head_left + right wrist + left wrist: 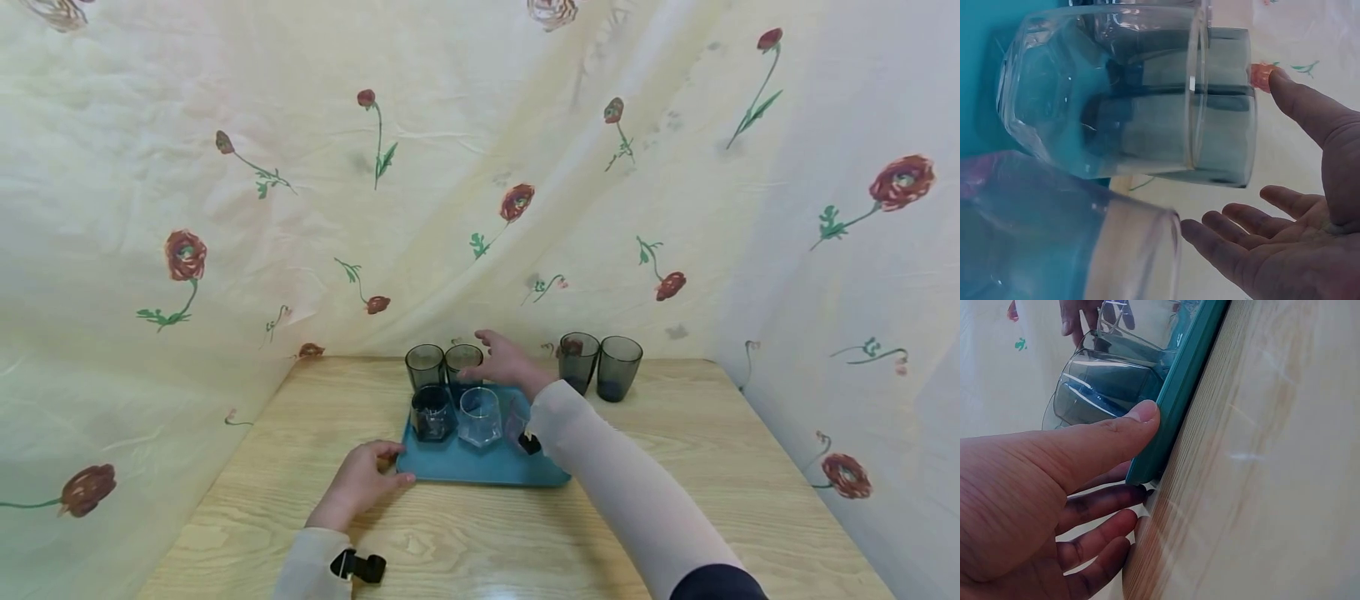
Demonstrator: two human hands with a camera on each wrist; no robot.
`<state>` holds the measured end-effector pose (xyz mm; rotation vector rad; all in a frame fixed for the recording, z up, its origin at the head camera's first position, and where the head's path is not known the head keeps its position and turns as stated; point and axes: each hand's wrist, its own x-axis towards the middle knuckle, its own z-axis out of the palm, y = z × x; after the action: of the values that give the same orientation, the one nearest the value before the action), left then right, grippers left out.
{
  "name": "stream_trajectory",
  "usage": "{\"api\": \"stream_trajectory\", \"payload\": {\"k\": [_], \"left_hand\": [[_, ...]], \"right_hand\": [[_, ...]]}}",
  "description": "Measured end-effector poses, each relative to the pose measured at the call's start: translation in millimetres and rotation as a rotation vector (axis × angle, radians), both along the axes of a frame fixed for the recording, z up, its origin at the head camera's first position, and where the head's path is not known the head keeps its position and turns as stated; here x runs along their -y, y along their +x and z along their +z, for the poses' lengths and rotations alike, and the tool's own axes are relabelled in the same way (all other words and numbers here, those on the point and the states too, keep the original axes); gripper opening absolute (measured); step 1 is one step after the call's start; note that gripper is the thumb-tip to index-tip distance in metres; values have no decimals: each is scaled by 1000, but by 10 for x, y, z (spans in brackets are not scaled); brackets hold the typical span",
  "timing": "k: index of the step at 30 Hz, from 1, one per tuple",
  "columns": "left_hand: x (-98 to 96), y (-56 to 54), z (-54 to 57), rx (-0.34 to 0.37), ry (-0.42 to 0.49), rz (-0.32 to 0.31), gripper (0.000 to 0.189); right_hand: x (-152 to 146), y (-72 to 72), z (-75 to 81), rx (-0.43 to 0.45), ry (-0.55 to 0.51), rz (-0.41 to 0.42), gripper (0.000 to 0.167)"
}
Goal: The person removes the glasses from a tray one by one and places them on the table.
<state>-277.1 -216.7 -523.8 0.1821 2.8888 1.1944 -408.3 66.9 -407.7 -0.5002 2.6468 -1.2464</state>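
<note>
1. While it hangs behind everything, a pale cloth (450,108) shows printed red flowers with green stems.
2. Below it is the wooden surface (735,467), light in colour and with visible grain.
3. On this surface lies a blue-green tray (487,467), flat, which carries five glasses.
4. Left hand (363,482) is at the near left corner of the tray; its thumb lies on the rim and the fingers go round the other side, so it grasps the corner.
5. Right hand (510,362) is above the back part of the tray, with its fingers spread and released, near the grey glasses but apart from them in the right wrist view.
6. Two tall grey glasses (425,367) stand upright side by side at the back of the tray. Another grey pair (619,369) stands on the surface, to the right of the tray.
7. Three shorter glasses stand in front, in a row: a dark glass (432,414), a clear glass (480,417) and a pinkish glass (514,423), which the right wrist partly hides.
8. Each wrist wears a black buckle (369,569).
</note>
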Motion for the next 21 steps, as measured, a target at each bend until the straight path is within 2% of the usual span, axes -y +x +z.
{"api": "stream_trajectory", "payload": {"k": [12,21], "left_hand": [[12,-23,-7,4,2,-7,49],[19,-36,-32,-6,-5,-7,50]], "right_hand": [[163,-41,-135,-15,48,-34,94],[181,-26,-173,-22,15,-92,78]]}}
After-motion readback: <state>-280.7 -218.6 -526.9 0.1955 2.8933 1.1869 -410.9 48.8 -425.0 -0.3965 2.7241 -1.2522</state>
